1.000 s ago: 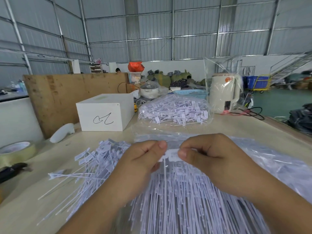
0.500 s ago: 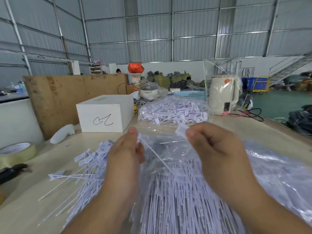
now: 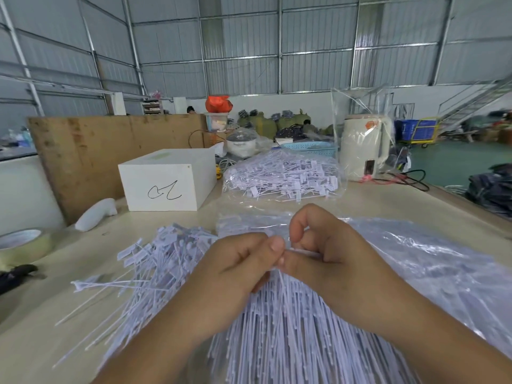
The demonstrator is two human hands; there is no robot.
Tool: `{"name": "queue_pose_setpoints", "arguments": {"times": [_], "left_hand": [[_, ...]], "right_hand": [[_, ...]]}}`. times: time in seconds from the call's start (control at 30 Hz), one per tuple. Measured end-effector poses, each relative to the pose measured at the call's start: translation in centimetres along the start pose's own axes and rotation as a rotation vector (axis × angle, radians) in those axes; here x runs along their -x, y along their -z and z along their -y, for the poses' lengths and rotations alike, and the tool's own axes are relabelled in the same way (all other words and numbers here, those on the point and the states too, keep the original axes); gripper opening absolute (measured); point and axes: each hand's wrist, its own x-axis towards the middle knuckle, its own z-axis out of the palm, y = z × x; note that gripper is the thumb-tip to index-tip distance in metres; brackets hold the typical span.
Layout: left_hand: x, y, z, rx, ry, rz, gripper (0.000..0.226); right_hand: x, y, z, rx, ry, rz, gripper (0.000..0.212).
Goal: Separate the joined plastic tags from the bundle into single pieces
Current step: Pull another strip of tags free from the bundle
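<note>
Bundle of joined plastic tags (image 3: 291, 328): white, long stems fanned toward the viewer, heads gathered under the hands at the near middle of the bench (image 3: 388, 200).

Left hand (image 3: 235, 273): fingers curled, thumb tip pressed against the tag heads at the top of the bundle; grip clamped on the bundle.

Right hand (image 3: 332, 261): thumb and curled fingers pinched on the same tag heads, thumb tips of both hands touching (forefinger arched above).

Loose pile of single tags (image 3: 155, 261): lay just left of the left hand, stems splayed in several directions on the bench.

Clear plastic sheeting (image 3: 432, 261): spread under and to the right of the bundle.

Roll of tape (image 3: 22, 245): at the left edge of the bench; a dark tool (image 3: 13, 275) lay just nearer (kind not clear).

White handle-shaped object (image 3: 95, 213): beyond the loose pile.

White box (image 3: 166, 180): bore a black scrawl, stood left of centre.

Clear bag of tags (image 3: 282, 176): right of the box, well beyond the hands.

White kettle (image 3: 363, 148): wrapped in clear plastic, stood at the far right of the bench.

Blue basket (image 3: 310, 148): behind the bag.
</note>
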Motion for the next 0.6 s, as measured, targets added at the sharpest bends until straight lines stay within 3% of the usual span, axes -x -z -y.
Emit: {"name": "queue_pose_setpoints", "arguments": {"times": [0.2, 0.37, 0.47, 0.6], "left_hand": [[-0.4, 1.0, 0.0, 0.067, 0.082, 0.048, 0.045], [-0.5, 1.1, 0.2, 0.1, 0.107, 0.057, 0.041], [-0.4, 0.7, 0.4, 0.061, 0.082, 0.057, 0.041], [-0.4, 0.7, 0.6, 0.096, 0.104, -0.031, 0.047]], "right_hand": [[-0.2, 0.9, 0.2, -0.064, -0.032, 0.106, 0.018], [-0.4, 2.1, 0.3, 0.086, -0.108, 0.26, 0.031], [-0.4, 2.0, 0.3, 0.131, -0.097, 0.214, 0.039], [-0.3, 1.5, 0.5, 0.057, -0.097, 0.113, 0.032]]}}
